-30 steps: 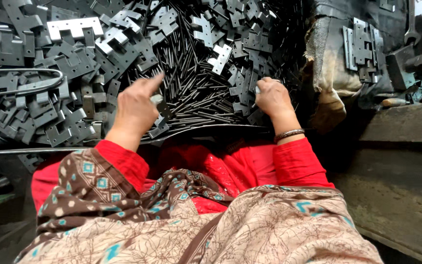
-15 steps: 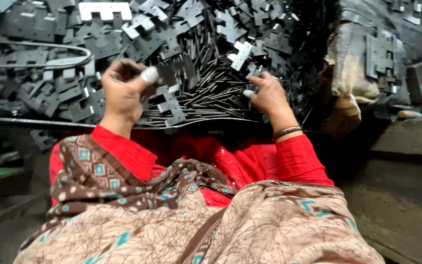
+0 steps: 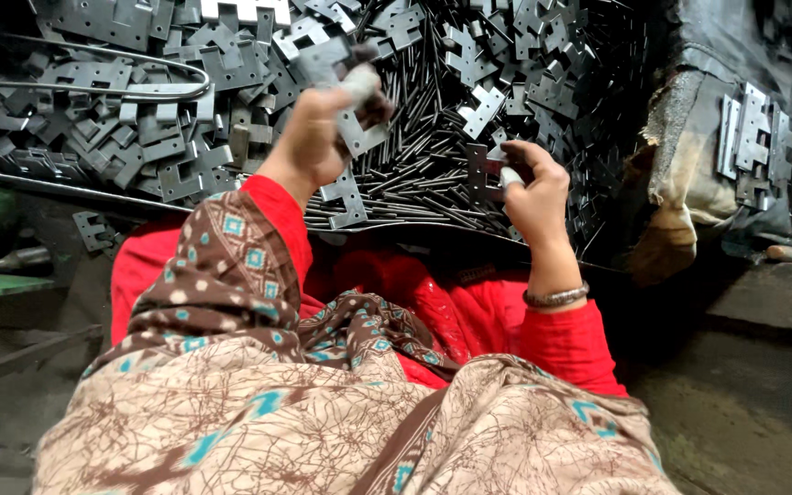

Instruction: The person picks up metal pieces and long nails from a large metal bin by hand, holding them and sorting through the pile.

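Left hand (image 3: 318,137): raised above the heap, its grip closing around a grey notched metal plate (image 3: 352,124) that is blurring in the frame. Right hand (image 3: 535,188): hovering lower, at the near edge of the heap, its grip pinching a second, darker notched plate (image 3: 485,172) between thumb and fingers. Heap of stamped plates (image 3: 121,128) and thin metal rods (image 3: 414,188) is lying beneath both hands. Stacked plates (image 3: 749,137) are resting at far right.

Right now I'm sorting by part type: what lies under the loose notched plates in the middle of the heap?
Under the notched plates, a layer of thin metal pins shows between the left hand and right hand. Anything deeper is covered.
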